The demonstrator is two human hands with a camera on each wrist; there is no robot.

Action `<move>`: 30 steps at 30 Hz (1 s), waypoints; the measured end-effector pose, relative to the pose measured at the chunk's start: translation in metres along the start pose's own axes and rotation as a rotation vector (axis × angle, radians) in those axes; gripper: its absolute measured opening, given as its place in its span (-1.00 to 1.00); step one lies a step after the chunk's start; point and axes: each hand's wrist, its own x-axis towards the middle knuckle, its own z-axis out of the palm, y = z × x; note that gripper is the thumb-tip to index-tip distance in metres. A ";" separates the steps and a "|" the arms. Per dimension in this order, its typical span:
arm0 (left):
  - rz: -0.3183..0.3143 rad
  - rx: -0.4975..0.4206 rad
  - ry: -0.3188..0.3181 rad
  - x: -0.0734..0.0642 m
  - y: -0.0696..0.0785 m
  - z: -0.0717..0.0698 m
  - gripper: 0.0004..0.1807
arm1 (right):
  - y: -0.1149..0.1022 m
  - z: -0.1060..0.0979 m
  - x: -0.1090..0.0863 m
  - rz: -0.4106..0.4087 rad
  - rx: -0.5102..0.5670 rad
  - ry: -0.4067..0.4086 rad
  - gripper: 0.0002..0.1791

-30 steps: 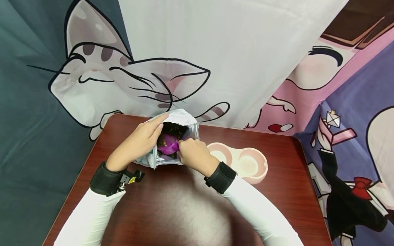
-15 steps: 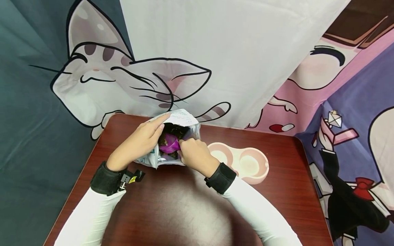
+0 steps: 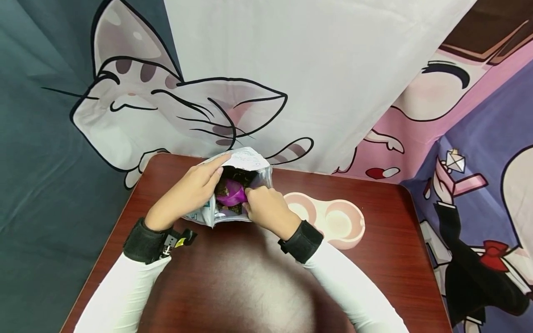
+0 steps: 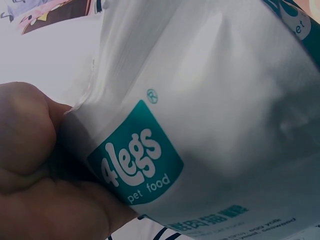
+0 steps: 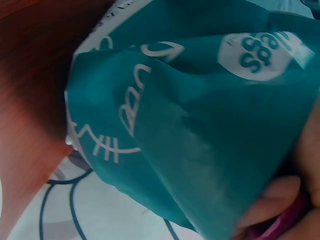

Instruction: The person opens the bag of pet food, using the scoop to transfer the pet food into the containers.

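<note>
Head view: the brown table (image 3: 391,217) is supporting an open pet-food bag (image 3: 248,159) near its far edge; I am judging the bag soft, slick and prone to folding, hence best held by the rim. A pink double bowl (image 3: 321,216) is sitting to its right. The left hand (image 3: 187,192) is gripping the bag's left wall. The right hand (image 3: 271,208) is pinching a purple scoop (image 3: 232,194) inside the mouth; it is looking light and stiff, the handle end offering surest purchase. Brown pieces (image 3: 235,209) are lying around it, probably crumbly.

Room lies between the sleeves (image 3: 125,291), but the double bowl (image 3: 319,212) crowds the bag's (image 3: 246,159) right (gap seemingly slim).
</note>
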 end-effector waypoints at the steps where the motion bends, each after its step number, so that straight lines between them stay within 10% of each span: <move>1: 0.000 0.000 0.003 0.000 -0.001 0.000 -0.48 | 0.000 -0.002 -0.001 0.003 -0.001 -0.007 -0.80; 13: -0.010 -0.014 0.021 0.001 -0.002 -0.003 -0.48 | 0.008 -0.023 -0.015 0.006 0.019 -0.008 -0.81; 30: -0.025 -0.021 0.027 0.005 -0.009 -0.007 -0.48 | 0.030 -0.030 -0.056 -0.113 0.040 0.231 -0.86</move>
